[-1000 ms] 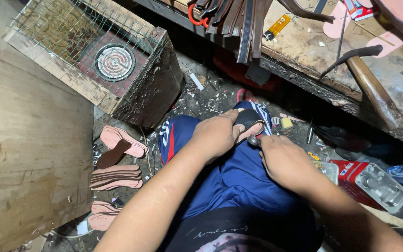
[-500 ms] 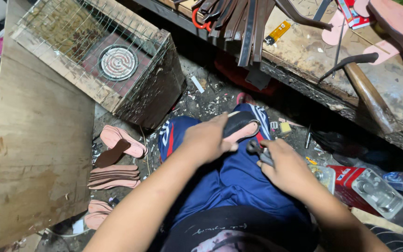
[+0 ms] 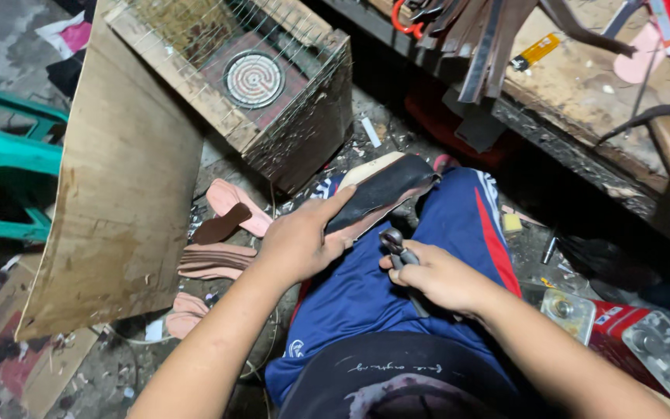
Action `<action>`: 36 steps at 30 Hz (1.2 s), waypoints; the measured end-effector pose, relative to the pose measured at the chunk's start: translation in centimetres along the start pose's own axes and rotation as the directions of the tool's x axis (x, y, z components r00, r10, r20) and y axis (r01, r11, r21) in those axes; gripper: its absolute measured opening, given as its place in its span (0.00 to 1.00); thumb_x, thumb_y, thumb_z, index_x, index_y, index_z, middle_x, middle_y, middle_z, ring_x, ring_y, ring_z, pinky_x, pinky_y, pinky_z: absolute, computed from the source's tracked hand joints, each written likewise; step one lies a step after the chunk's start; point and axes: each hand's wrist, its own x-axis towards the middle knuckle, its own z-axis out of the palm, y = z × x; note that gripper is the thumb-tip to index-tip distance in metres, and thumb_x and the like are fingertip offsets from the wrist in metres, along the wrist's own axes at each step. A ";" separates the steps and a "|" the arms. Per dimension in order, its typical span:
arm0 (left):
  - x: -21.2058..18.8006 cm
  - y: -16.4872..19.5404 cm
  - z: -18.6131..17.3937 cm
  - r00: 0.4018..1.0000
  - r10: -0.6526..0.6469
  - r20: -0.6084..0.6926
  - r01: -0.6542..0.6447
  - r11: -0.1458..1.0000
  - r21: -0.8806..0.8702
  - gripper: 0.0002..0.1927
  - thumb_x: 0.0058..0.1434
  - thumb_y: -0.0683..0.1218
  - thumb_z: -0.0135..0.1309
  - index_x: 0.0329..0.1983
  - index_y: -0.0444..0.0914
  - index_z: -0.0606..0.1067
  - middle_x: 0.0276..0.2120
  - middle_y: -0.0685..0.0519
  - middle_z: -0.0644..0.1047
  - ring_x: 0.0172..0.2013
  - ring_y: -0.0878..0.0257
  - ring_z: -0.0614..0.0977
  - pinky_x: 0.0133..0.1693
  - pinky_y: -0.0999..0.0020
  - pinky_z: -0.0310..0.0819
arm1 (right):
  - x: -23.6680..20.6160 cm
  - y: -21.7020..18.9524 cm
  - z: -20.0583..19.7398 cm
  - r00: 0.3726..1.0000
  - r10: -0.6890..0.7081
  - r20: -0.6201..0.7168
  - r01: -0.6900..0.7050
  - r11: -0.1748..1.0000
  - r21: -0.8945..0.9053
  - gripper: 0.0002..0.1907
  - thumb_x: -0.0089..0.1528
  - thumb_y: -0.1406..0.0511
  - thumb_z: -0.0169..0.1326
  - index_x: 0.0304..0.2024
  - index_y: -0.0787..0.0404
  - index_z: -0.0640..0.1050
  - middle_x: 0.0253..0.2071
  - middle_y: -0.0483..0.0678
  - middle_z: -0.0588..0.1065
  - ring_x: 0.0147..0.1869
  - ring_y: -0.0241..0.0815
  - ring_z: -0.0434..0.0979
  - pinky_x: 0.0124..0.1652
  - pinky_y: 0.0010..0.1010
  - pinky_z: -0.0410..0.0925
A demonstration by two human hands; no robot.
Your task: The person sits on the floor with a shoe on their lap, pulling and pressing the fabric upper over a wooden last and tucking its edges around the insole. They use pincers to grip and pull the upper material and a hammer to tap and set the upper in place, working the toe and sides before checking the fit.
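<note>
1. Two hands are at work over my lap. My left hand (image 3: 300, 247) is closed on a dark, flat shoe sole with a pale underside (image 3: 385, 190), thumb laid along its top face, holding it tilted above my left knee.
2. My right hand (image 3: 437, 278) is clenched around a pair of metal pliers with dark handles (image 3: 397, 248), the tool's head pointing up towards the sole but apart from it.
3. Compared with half a second ago, the right hand has drawn back from the sole's edge and sits lower on my blue shorts with a red side stripe (image 3: 428, 248); the left hand has kept its hold and the sole now shows more of its length.
4. Left of my knee, on the littered floor, lie several pink flat insoles (image 3: 230, 206), some stacked (image 3: 215, 260).
5. Beyond them stands a wooden box topped with wire mesh over a round coiled heater (image 3: 253, 77).
6. A leaning plywood board (image 3: 126, 194) is beside the box.
7. A cluttered wooden workbench (image 3: 583, 109) runs along my right, dark straps hanging off its edge.
</note>
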 end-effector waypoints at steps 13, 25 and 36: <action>-1.8 1.9 0.7 0.999 -0.037 0.015 0.035 0.995 0.094 0.42 0.56 0.49 0.62 0.73 0.52 0.59 0.44 0.39 0.76 0.32 0.41 0.82 0.34 0.49 0.77 | 0.8 -4.3 2.0 0.980 -0.169 -0.103 0.044 0.694 -0.718 0.32 0.58 0.63 0.51 0.63 0.69 0.65 0.43 0.68 0.76 0.50 0.65 0.77 0.50 0.49 0.68; 1.5 -1.3 -1.3 0.951 0.030 0.307 0.041 0.975 -0.220 0.39 0.55 0.61 0.59 0.72 0.61 0.63 0.25 0.41 0.80 0.33 0.45 0.84 0.42 0.52 0.75 | 2.0 -2.7 2.3 0.900 -0.409 -0.152 0.258 0.779 -0.571 0.14 0.61 0.58 0.56 0.43 0.60 0.78 0.30 0.56 0.79 0.36 0.55 0.81 0.38 0.41 0.72; 0.3 0.5 -0.5 0.976 0.007 0.216 0.006 0.998 -0.059 0.35 0.60 0.61 0.57 0.71 0.63 0.63 0.32 0.41 0.80 0.37 0.41 0.82 0.40 0.47 0.74 | -1.5 -5.6 3.2 0.947 -0.275 -0.164 -0.062 0.345 -0.937 0.22 0.59 0.64 0.53 0.52 0.72 0.70 0.39 0.63 0.78 0.46 0.61 0.79 0.48 0.49 0.70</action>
